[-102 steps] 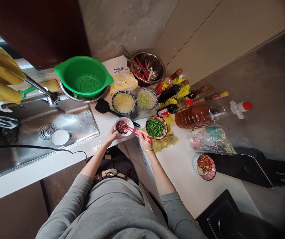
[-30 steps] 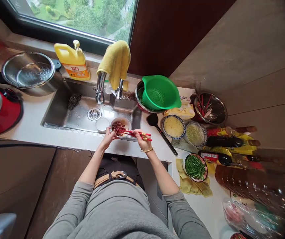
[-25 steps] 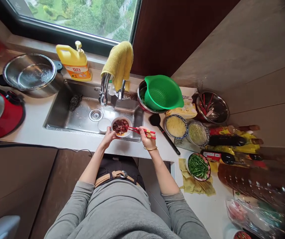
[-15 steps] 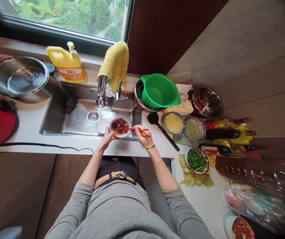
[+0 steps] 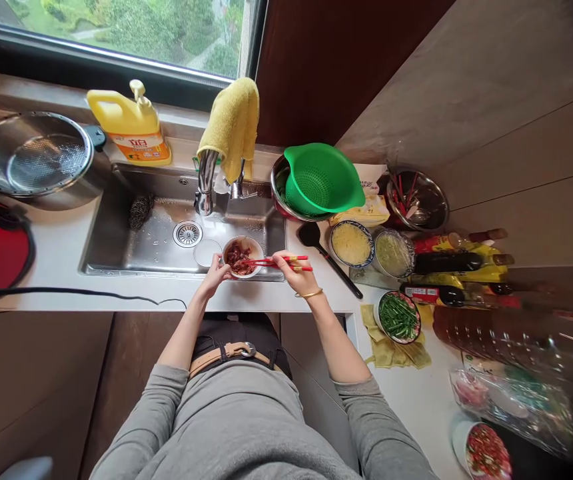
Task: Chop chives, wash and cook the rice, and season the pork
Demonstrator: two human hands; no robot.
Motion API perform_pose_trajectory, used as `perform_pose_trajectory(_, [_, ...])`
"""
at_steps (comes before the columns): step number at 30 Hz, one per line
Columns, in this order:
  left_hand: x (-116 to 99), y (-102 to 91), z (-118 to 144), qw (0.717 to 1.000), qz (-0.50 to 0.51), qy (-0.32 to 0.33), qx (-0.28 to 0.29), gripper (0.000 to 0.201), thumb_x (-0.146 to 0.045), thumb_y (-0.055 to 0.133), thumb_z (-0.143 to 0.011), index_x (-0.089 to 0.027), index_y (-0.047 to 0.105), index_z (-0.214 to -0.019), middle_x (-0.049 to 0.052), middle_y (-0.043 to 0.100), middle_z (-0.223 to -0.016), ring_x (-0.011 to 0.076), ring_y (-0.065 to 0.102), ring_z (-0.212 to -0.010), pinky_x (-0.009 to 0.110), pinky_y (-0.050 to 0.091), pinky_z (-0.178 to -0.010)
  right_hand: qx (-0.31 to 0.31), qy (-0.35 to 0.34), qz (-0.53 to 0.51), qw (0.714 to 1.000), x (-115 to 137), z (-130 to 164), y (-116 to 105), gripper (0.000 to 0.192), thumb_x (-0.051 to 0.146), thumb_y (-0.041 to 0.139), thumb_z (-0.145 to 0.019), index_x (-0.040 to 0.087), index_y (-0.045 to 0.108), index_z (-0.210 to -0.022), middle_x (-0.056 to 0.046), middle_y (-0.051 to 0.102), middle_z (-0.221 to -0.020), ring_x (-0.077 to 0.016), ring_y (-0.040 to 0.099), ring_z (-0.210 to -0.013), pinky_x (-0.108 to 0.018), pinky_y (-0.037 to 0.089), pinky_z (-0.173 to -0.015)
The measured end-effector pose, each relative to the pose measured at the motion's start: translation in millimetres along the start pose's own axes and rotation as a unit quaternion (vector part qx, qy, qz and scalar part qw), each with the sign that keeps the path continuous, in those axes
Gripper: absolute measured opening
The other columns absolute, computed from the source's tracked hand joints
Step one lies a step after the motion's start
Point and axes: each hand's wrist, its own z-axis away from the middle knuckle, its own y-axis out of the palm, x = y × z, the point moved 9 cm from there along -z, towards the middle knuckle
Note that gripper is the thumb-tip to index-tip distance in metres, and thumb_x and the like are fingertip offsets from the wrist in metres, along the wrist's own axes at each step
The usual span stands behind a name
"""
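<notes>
My left hand [image 5: 215,275] grips the left side of a small white bowl [image 5: 255,247] over the front of the sink. Dark reddish-brown pieces, which look like sauced meat, [image 5: 239,257] lie in it, heaped to the left. Red chopsticks [image 5: 265,261] are pinched in my right hand [image 5: 291,270], and their tips are down among the pieces. Beside the bowl, on its left, a pale round dish [image 5: 207,253] sits in the sink [image 5: 121,247].
A faucet [image 5: 205,193] draped with a yellow cloth [image 5: 231,123] rises behind the bowl. To the right are a green colander [image 5: 324,177], a black spatula [image 5: 334,263], several filled bowls and bottles. A steel pot [image 5: 36,157] and a yellow detergent jug [image 5: 129,127] stand left.
The pieces have shifted toward the left and front of the bowl, baring its right inner wall. My right hand and the chopsticks have moved slightly right.
</notes>
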Motion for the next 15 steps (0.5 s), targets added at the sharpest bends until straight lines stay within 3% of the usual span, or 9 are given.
perform_pose_trajectory(5, [1,1.8,2,0.999,0.003,-0.023,0.023,0.046,-0.025,0.067,-0.073,-0.023,0.033,-0.103,0.004,0.069,-0.091,0.0188,0.072,-0.072,0.036,0.061,-0.068,0.036,0.002,-0.015,0.999,-5,3,11,0.045,0.061,0.052,-0.092,0.021,0.070,-0.078,-0.005,0.075,-0.082,-0.0181,0.071,-0.077,-0.028,0.058,-0.073])
perform_pose_trajectory(12, [5,3.6,0,0.999,-0.004,-0.008,0.043,0.044,-0.026,0.068,-0.075,-0.023,0.036,-0.105,0.004,0.068,-0.094,0.0184,0.073,-0.073,0.037,0.061,-0.069,-0.104,0.010,0.009,0.995,-18,5,-9,0.045,0.061,0.050,-0.093,0.023,0.071,-0.082,-0.005,0.076,-0.087,-0.0190,0.072,-0.081,-0.031,0.059,-0.079])
perform_pose_trajectory(15, [7,0.8,-5,1.000,0.002,0.000,0.026,0.046,-0.027,0.068,-0.075,-0.022,0.034,-0.106,0.005,0.069,-0.094,0.0195,0.074,-0.072,0.039,0.061,-0.071,-0.055,0.006,0.019,0.998,-13,7,9,0.043,0.059,0.050,-0.093,0.023,0.071,-0.084,-0.004,0.076,-0.086,-0.0178,0.072,-0.078,-0.029,0.059,-0.075])
